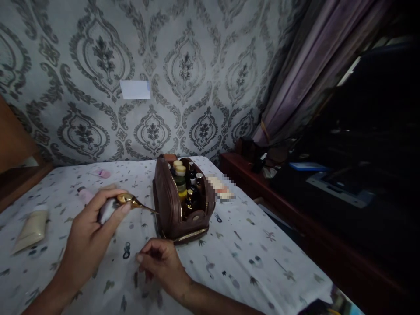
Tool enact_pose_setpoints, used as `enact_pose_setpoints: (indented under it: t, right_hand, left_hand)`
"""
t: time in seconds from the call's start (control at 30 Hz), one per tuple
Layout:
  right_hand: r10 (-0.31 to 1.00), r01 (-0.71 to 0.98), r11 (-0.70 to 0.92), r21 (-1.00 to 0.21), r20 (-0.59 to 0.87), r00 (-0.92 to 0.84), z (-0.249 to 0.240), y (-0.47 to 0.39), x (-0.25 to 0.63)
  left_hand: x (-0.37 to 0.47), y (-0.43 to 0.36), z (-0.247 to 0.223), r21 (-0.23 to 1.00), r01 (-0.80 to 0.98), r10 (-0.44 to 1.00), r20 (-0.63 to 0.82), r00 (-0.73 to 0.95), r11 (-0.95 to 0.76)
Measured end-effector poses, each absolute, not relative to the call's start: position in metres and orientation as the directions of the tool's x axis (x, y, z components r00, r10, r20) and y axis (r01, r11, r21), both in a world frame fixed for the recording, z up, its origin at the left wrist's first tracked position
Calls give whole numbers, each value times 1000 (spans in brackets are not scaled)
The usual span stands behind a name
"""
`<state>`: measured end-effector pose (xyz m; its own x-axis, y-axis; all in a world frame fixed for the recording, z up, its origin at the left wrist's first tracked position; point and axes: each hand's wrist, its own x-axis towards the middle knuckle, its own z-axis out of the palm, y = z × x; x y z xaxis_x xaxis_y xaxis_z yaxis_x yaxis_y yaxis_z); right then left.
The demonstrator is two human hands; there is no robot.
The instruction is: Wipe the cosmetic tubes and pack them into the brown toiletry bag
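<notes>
My left hand (87,234) is wrapped around a pump bottle with a shiny gold pump head (127,200). The bottle's pale body (108,211) shows only partly between my fingers, and its long spout points right toward a brown toiletry bag (166,197). Loosely curled, my right hand (166,264) is low in front of the bag, with nothing visible in its fingers. The bag stands unzipped on the bed sheet. Inside it are several bottles and jars, among them a gold-topped bottle (189,201) and a jar with a cream lid (180,170).
A beige tube (32,228) lies at the left on the patterned sheet (229,271). Farther back are a pink item (103,173) and a pinkish bottle (84,194), partly hidden by my left hand. A blurred-out flat packet (221,188) lies right of the bag. Dark red furniture (243,170) stands beyond the right edge.
</notes>
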<state>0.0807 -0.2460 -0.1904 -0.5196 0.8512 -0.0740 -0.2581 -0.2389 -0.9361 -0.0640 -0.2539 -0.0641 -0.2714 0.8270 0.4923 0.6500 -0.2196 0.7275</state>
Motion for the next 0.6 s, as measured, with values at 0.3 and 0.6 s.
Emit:
enact_pose_setpoints:
  t: [0.3,0.6]
  right_hand:
    - [822,-197,-273,-942,-122,-557,-185,-249,82]
    - [807,-178,-292,-940,-141,-574,-180,-251,82]
  left_hand:
    - [-16,-219,-39,652,613,801,596,-50,-447]
    - [24,-188,-36,446,737,773,614,161,-507]
